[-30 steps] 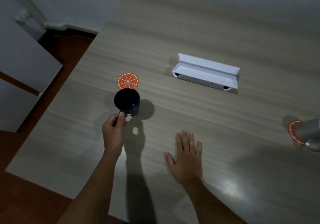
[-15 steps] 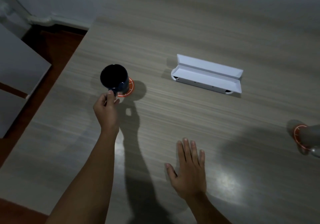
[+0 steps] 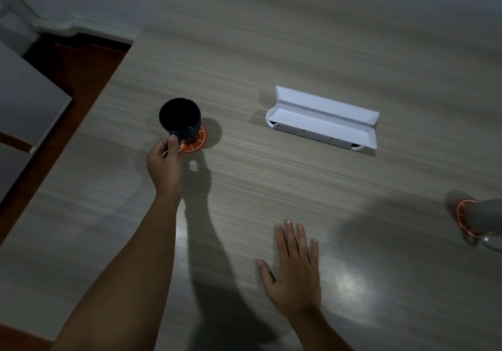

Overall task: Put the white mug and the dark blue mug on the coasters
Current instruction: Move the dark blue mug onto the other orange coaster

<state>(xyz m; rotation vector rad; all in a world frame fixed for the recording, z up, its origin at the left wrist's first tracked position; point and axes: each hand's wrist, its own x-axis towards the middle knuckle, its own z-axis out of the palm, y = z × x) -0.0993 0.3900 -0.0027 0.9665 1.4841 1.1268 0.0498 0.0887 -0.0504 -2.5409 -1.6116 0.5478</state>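
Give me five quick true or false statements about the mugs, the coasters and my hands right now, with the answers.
1. The left hand grips the blue mug by its handle. True.
2. The blue mug is over the left coaster. True.
3. The right hand holds the white mug. False: it lies flat and open on the table, holding nothing.
4. The white box is shut. False: its lid is open.
5. The white mug is over the right coaster. True.
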